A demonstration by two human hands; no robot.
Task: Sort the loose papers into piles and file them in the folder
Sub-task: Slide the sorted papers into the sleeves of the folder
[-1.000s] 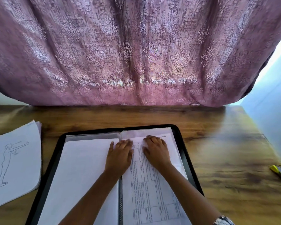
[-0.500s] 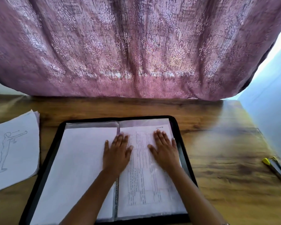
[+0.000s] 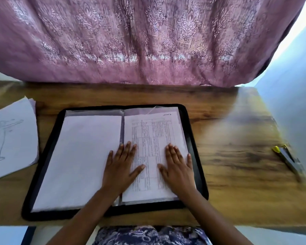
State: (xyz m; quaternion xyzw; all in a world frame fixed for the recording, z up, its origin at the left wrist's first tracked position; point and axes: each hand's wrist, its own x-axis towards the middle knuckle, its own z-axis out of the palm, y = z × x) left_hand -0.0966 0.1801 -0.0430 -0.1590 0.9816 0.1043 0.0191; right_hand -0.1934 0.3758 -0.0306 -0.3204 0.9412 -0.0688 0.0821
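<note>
- The printed sheet is pressed flat in the folder by the left hand and right hand, fingers straight, apparently to seat it.
- Nothing is grasped.

open folder lies flat mid-table, near the front edge. blank sheet in its left half, printed sheet in its right half. left hand flat across the spine, right hand flat on printed sheet. paper pile left of folder, apart. pen far right. curtain behind table.
</note>
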